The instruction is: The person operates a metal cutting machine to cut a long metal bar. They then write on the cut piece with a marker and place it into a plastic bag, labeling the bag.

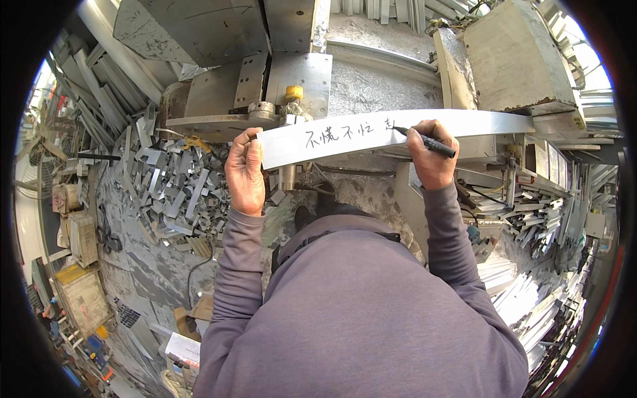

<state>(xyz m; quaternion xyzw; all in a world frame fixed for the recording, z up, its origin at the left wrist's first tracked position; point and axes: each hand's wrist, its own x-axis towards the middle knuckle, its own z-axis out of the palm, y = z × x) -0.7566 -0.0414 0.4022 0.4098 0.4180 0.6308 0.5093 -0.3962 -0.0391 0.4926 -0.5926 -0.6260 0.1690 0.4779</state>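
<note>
- The left hand [245, 174] pinches the left end of a long silvery metal strip [290, 146] between thumb and fingers.
- The strip runs rightward before the machine [298, 74]; I'd guess it's light, springy and slick, best held by its edges.
- Over its written-on face, the right hand [434, 161] grips a black marker pen [438, 146], fingers curled.

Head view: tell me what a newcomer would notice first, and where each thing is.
The long white strip stands out first, stretched across the upper middle, its left end pinched by the left hand. The right hand holds a black marker with its tip at the right end of the black handwriting. Next comes the heap of silvery offcuts on the left, beyond the left hand.
</note>
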